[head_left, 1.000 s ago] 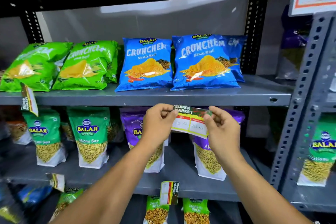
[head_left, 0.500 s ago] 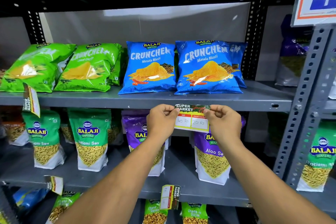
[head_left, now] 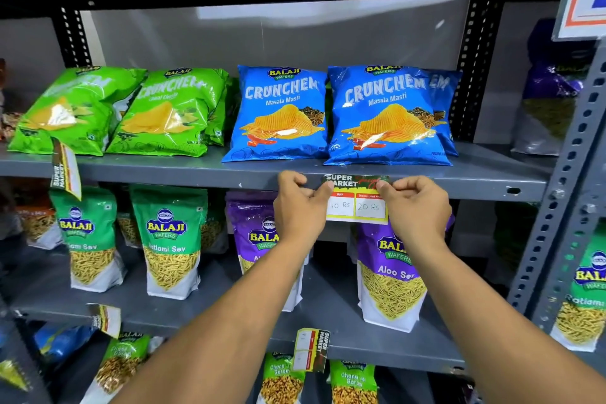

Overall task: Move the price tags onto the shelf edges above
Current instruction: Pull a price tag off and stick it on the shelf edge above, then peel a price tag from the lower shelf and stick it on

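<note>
Both hands pinch 1 price tag [head_left: 356, 200] by its top corners — left hand [head_left: 300, 207], right hand [head_left: 416, 207] — its dark header against the shelf edge [head_left: 196, 174] under the blue chip bags [head_left: 387, 115]. Next, likely press it flat, then release — 3 other tags hang crooked

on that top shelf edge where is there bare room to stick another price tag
The shelf edge is bare between the crooked tag at its left end and the left hand. It is also bare from the right hand to the upright post. Under the blue chip bags it is crowded: both hands pinch the price tag there.
</note>
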{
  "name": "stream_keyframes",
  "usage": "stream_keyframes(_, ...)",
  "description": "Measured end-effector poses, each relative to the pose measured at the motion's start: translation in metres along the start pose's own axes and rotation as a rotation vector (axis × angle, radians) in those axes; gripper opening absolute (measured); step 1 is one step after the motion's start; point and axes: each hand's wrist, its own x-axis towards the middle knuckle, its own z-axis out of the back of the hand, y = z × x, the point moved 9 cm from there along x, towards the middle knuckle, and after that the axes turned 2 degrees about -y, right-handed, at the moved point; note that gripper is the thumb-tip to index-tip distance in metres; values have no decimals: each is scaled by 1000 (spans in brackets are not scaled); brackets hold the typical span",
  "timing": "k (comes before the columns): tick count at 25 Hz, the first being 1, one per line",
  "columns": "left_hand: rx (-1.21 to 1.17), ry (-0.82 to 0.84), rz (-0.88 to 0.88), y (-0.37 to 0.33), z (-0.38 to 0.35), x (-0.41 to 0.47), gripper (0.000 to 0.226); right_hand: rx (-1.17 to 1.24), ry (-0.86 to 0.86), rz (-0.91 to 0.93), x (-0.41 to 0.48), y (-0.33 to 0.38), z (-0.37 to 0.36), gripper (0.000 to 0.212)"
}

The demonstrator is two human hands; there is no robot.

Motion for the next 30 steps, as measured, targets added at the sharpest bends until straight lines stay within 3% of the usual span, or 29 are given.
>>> stream_keyframes(2, 38, -39, 49, 5, 5, 1, 51, -87, -14, 19, 2, 2, 1, 35)
stream_keyframes(5, 122, -27, 42, 8, 11, 2, 57, -118, 17, 88, 4, 8, 3, 35)
stream_keyframes(8, 152, 76, -60, 33, 15, -12, 39, -40, 147, 192, -18, -19, 2, 23)
stream_keyframes(10, 322, 239, -141, 75, 14, -34, 24, -29, 277, 168, -46, -66, -4, 18)
stream_keyframes(14, 845, 692, -303, 174, -13, -89, 38, -57, 541, -78, -120, -198, -38, 20)
stream_keyframes(17, 891, 875, -305, 207, -38, -109, 42, -88, 659, -362, -175, -286, -69, 15)
stream_keyframes(19, 888, 927, -307, 220, -54, -110, 37, -109, 712, -564, -203, -325, -87, 30)
stream_keyframes(22, 883, 967, -293, 236, -67, -107, 33, -26, 693, -721, -228, -348, -107, 47)
stream_keyframes(26, 717, 958, -261, 249, -73, -100, 24, 70, 651, -703, -234, -357, -127, 18)
stream_keyframes(30, 630, 917, -254, 248, -67, -92, 12, 79, 466, -717, -227, -352, -111, 20)
